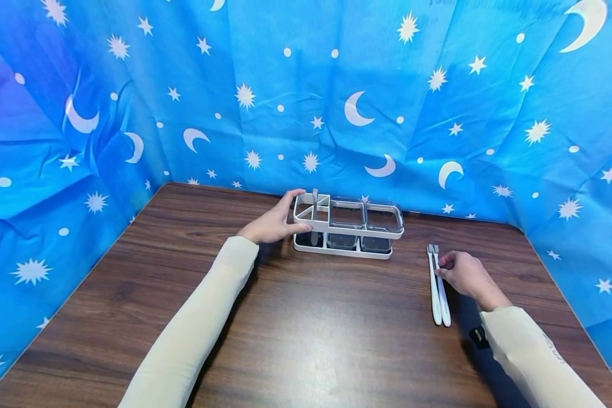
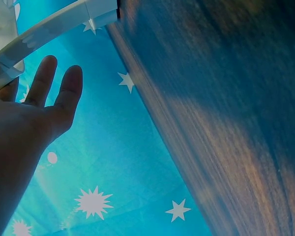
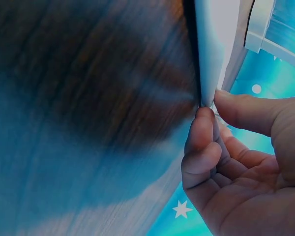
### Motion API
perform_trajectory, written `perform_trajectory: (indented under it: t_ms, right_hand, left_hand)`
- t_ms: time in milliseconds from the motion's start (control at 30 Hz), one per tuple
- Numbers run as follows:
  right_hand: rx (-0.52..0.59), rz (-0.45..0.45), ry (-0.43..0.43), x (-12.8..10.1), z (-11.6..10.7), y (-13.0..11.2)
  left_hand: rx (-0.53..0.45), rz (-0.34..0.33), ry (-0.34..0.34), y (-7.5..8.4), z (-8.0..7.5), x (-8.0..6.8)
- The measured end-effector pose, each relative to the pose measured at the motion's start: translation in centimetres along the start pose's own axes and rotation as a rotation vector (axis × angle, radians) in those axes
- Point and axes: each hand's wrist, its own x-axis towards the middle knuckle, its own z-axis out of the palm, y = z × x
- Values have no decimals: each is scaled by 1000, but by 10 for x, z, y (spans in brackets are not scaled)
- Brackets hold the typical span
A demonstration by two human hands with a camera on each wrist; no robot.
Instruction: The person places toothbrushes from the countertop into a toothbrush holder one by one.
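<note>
At the back of the table stands a white two-tier seasoning rack (image 1: 348, 229). My left hand (image 1: 277, 222) holds its left end, thumb at the front and fingers toward the back corner. In the left wrist view, part of the white rack frame (image 2: 49, 34) passes above the left fingers (image 2: 69, 93). Two long white-handled utensils (image 1: 435, 292) with small grey heads lie side by side at the right. My right hand (image 1: 464, 273) pinches the right one near its head. The right wrist view shows the white handle (image 3: 214, 44) between thumb and index finger.
Two clear square containers (image 1: 347, 214) sit in the rack's middle and right slots. A clear slim stick (image 1: 314, 207) stands in the divided left slot. Blue cloth (image 1: 306, 85) with stars and moons hangs behind and beside the brown wooden table (image 1: 336, 328).
</note>
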Motion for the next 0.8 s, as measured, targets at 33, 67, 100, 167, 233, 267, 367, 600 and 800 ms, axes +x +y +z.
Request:
perform_trajectory:
  t_ms: [33, 67, 100, 167, 233, 267, 367, 600, 800]
  right_hand:
    - [1, 2, -2, 0, 0, 0]
    - [0, 5, -3, 0, 0, 0]
    - [-2, 7, -3, 0, 0, 1]
    - [-7, 11, -2, 0, 1, 1]
    - [-11, 15, -2, -1, 1, 1]
    - [-14, 15, 0, -1, 2, 1]
    - [-22, 12, 3, 0, 2, 1]
    - [-62, 1, 22, 0, 2, -1]
    - [-62, 18, 56, 0, 3, 1]
  left_hand:
    - [-1, -3, -1, 1, 0, 0]
    - [2, -8, -3, 1, 0, -1]
    - [4, -10, -4, 1, 0, -1]
    - [14, -18, -7, 0, 0, -1]
    - [20, -21, -9, -1, 0, -1]
    - [23, -19, -10, -2, 1, -1]
    - [14, -11, -5, -2, 0, -1]
    - [16, -8, 4, -3, 1, -1]
    - [26, 0, 9, -2, 2, -1]
